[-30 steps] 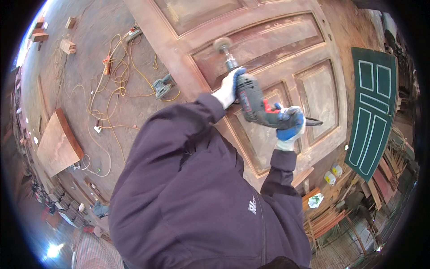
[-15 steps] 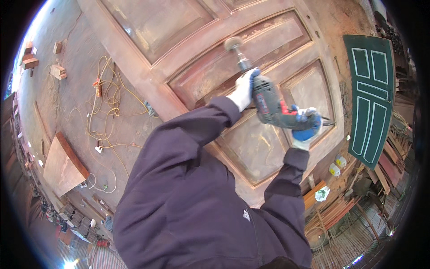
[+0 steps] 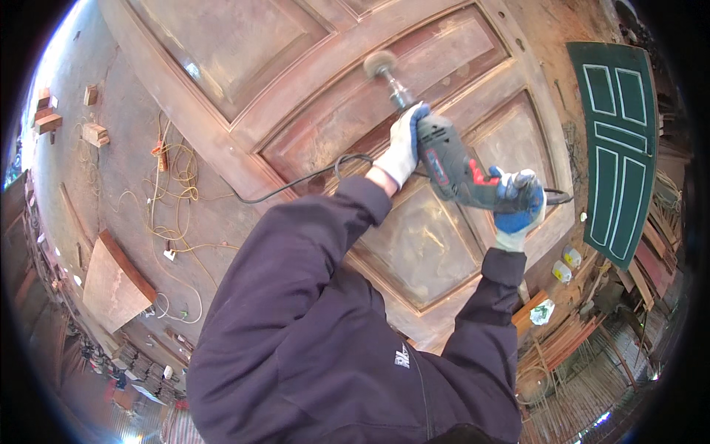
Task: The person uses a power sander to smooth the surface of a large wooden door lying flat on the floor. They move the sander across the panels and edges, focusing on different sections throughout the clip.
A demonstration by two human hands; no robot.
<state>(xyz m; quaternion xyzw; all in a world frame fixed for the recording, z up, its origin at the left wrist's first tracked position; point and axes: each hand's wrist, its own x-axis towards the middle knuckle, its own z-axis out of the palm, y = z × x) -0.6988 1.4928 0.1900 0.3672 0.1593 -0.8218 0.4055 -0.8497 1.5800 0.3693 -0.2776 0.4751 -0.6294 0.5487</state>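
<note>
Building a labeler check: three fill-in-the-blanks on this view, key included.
1. The left hand and right hand both wear ____.
2. Of the two, the one nearer the chuck of the drill is the ____.
3. The door with white-outlined panels is dark ____.

Missing words: gloves; left; green.

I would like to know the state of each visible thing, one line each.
Power drill, held; running or not, unclear.
Left hand, gloved, closed around the power drill's front.
Right hand, gloved, closed around its rear.
Brown door, patchy, unevenly coloured.
Round head, mounted; door contact unclear.
Black cable, slack.
Green door, decorated with white lines.
Yellow cord, loosely tangled.
</note>
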